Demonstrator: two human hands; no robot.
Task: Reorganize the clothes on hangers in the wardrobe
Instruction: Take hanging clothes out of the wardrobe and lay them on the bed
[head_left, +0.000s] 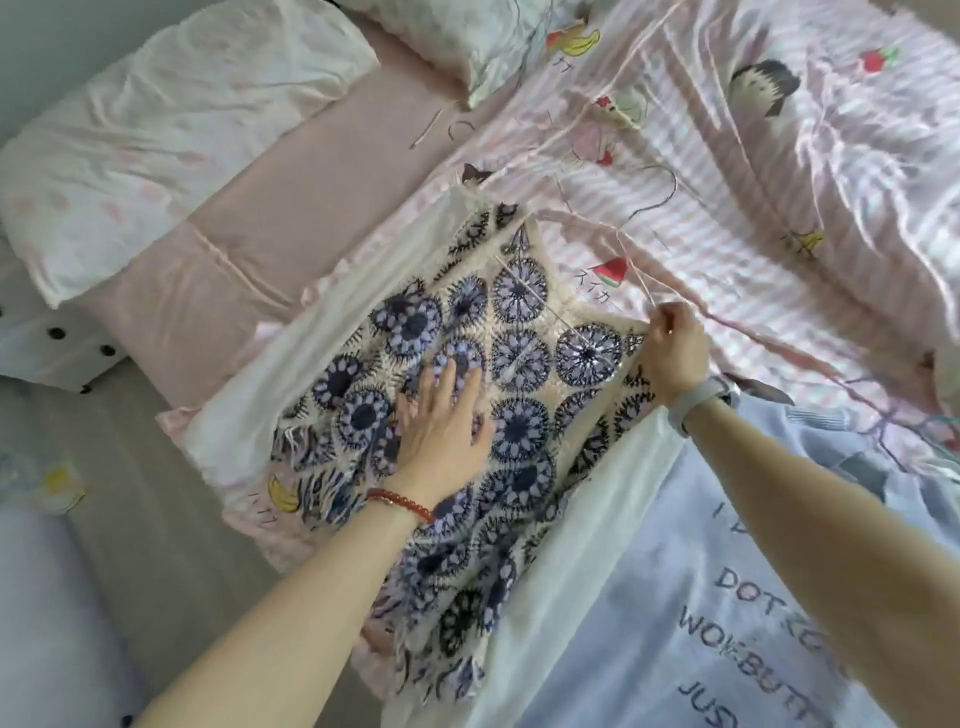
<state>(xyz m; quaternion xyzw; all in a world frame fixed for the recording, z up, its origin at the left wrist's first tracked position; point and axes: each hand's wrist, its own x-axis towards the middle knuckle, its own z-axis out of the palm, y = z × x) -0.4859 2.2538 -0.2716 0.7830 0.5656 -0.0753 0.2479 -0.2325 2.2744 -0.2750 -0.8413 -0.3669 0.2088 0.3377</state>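
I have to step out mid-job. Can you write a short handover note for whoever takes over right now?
Left hand: flat, fingers straight, pressing the blue-and-cream crochet circle-pattern garment on the pink striped cartoon bedsheet.
Right hand: pinching the garment's shoulder edge at the thin pale wire hanger.
White fabric lies under the garment; a light blue printed T-shirt lies beside it.
Done: garment spread flat.
Left: fit the hanger, hang it in the wardrobe, which is out of view.
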